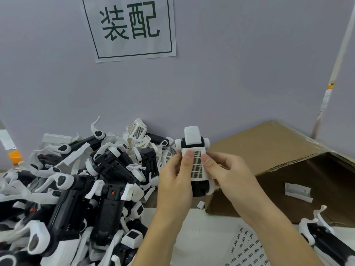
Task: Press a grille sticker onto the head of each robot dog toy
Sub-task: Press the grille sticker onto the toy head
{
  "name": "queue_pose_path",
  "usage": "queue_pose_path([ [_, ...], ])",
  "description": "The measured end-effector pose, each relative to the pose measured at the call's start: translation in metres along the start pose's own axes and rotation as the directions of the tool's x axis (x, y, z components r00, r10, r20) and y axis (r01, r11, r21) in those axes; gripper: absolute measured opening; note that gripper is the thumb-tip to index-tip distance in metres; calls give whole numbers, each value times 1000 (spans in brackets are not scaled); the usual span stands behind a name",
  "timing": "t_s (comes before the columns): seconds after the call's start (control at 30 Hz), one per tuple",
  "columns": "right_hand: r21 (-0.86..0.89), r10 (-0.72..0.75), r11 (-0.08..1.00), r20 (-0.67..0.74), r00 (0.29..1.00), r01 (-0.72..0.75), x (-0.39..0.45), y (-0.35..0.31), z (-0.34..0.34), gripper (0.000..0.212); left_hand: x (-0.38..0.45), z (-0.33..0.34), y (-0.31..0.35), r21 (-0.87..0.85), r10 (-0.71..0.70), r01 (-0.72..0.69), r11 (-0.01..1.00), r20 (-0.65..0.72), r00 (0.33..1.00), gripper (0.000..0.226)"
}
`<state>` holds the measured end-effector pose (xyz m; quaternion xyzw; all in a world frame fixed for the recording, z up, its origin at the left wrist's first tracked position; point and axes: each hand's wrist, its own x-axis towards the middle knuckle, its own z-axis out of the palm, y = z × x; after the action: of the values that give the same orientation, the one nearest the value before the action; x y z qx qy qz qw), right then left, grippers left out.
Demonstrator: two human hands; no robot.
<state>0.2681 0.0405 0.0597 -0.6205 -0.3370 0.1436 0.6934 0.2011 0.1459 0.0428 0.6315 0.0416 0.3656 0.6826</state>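
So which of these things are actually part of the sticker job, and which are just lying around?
Part of the job:
robot dog toy, held in left hand and right hand
grille sticker
toy pile
sticker sheet

Lying about:
cardboard box
wall sign

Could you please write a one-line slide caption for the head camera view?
Both hands, left hand and right hand, press a grille sticker onto a robot dog toy, beside a pile of toys.
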Motion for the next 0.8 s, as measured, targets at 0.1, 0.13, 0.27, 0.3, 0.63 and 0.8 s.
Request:
queue_pose_path([
  [0.1, 74, 18, 997, 74, 997, -24, -1, -2, 3, 38, -1, 1, 2, 13, 21, -21, 1000, 30, 999, 45],
  [0.13, 92, 21, 995, 72, 997, -27, -2, -2, 5, 41, -2, 2, 2, 19, 29, -30, 999, 43, 999, 44],
  [0.27, 168, 21, 986, 21, 1000, -24, -2, -2, 8, 39, -3, 2, 2, 12, 49, -50, 999, 42, 998, 41],
  [0.3, 170, 19, 985, 18, 1000, -22, -2, -3, 7, 38, -3, 2, 2, 4, 49, -49, 999, 40, 998, 41],
  [0.63, 41, -80, 996, -43, 996, 82, -3, 0, 9, 35, 0, 0, 0, -47, 12, -10, 999, 45, 999, 34],
  [0.8, 74, -15, 997, -22, 1000, 16, 0, 2, 4, 42, -1, -3, -1, -67, -61, 72, 995, 157, 986, 36],
])
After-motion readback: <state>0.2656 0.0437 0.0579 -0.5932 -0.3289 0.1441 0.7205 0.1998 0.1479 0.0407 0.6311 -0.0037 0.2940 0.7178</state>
